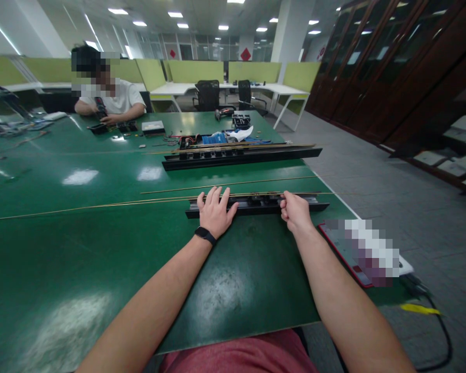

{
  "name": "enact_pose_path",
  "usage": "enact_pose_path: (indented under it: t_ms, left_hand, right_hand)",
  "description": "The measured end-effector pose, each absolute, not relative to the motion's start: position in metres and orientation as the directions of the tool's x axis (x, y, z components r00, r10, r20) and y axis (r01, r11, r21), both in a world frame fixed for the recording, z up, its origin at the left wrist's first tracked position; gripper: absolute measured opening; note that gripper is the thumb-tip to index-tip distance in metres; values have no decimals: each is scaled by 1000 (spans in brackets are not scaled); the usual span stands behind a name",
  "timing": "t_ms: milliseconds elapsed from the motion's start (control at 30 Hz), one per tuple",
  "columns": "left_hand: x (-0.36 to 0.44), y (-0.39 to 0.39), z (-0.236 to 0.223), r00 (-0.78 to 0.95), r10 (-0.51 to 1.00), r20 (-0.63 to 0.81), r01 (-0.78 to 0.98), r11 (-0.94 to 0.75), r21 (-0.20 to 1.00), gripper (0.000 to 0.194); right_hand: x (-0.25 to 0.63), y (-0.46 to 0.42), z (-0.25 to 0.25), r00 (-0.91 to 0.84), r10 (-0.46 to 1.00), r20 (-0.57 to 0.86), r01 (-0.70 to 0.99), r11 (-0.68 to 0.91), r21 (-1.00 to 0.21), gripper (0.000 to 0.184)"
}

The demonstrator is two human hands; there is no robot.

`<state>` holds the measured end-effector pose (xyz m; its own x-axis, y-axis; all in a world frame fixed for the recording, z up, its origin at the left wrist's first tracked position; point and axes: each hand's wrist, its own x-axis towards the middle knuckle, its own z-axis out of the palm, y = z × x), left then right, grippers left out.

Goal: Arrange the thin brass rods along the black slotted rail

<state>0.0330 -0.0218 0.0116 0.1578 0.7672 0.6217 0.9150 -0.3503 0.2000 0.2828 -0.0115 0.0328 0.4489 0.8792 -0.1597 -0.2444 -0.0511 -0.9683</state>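
A black channel-shaped rail point(252, 208) lies across the green table in front of me, with small dark parts sitting in its groove. Thin brass-coloured rods point(112, 205) run along it and stick out far to the left; a thin length also shows past its right end. My left hand point(216, 213), with a dark watch band on the wrist, rests over the rail's left part, fingers spread. At the right part, my right hand point(296, 211) is closed, its thumb and forefinger pinched on a thin rod at the rail's far edge. The fingertips partly hide the grip.
Another loose rod point(233, 183) lies just beyond. Farther back is a second black rail point(244, 155) with rods and blue material. A red-edged device point(345, 256) with a cable lies at the table's right edge. Across the table, a person point(120, 98) handles dark parts.
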Motion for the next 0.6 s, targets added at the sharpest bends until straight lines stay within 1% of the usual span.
enact_pose_path:
  t_ms: [433, 600]
  left_hand:
    - [33, -22, 11, 163, 768, 620, 918, -347, 189, 53]
    - [33, -22, 12, 162, 767, 621, 920, -345, 185, 52]
  right_hand:
    - [282, -11, 31, 436, 888, -148, -239, -44, -970, 18]
    - [284, -9, 28, 443, 885, -143, -241, -36, -970, 21]
